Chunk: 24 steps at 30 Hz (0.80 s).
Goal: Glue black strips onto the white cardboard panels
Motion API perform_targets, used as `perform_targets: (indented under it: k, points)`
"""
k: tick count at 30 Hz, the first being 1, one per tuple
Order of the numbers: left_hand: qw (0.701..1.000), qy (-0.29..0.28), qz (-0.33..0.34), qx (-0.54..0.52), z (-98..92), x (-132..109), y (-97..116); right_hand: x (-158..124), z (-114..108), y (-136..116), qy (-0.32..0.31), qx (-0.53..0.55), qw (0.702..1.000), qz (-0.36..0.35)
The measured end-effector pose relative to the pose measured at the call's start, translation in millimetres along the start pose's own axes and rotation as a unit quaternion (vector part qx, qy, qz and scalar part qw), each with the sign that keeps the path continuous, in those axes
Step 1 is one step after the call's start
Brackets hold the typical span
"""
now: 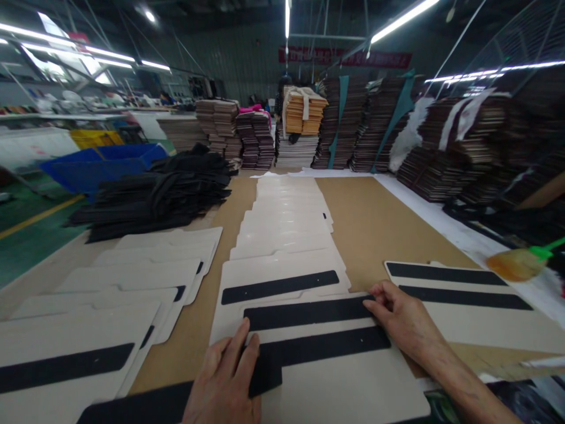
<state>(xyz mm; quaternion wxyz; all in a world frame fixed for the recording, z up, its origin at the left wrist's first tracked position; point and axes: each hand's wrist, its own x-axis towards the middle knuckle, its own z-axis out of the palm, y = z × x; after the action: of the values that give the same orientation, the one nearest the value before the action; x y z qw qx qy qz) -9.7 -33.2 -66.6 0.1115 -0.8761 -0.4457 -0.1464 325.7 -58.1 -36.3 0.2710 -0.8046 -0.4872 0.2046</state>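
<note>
In front of me lies a pale beige panel (344, 383) with rounded corners. Two black strips cross it, an upper strip (309, 312) and a lower strip (326, 346). My right hand (399, 318) pinches the upper strip's right end at the panel's edge, thumb and forefinger together. My left hand (229, 371) has two fingers stretched to the panel's left edge, by the upper strip's left end. Another black strip (141, 403) runs beneath this hand, its end showing past the fingers; the hand appears to hold it, but the thumb is hidden.
Overlapping beige panels (282, 235) run up the middle of the brown table (362, 212). More panels (110, 330) overlap at left, and one striped panel (477, 318) lies right. Black strips are heaped (163, 188) near a blue bin (101, 168). Bundled stacks (348, 123) line the back.
</note>
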Motion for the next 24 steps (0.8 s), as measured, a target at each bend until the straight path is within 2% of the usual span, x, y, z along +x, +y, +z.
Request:
perform_targets:
  k: [4,16,21,24]
  points:
    - [1.0,0.006,0.011,0.007,0.5,-0.1,-2.0,0.9,-1.3,-3.2,-0.001,0.0,1.0,0.011]
    - [0.999,-0.006,0.032,0.022,6.6,-4.0,-8.9,3.7,2.3,-0.8,-0.008,-0.052,0.998,-0.02]
    - [0.999,-0.024,0.021,0.02,4.7,-0.2,-7.3,2.1,5.6,-1.8,0.029,-0.141,0.983,-0.117]
    - [0.999,-0.044,-0.002,0.008,-1.8,2.9,-1.1,-2.4,6.0,-5.6,0.011,-0.232,0.957,-0.174]
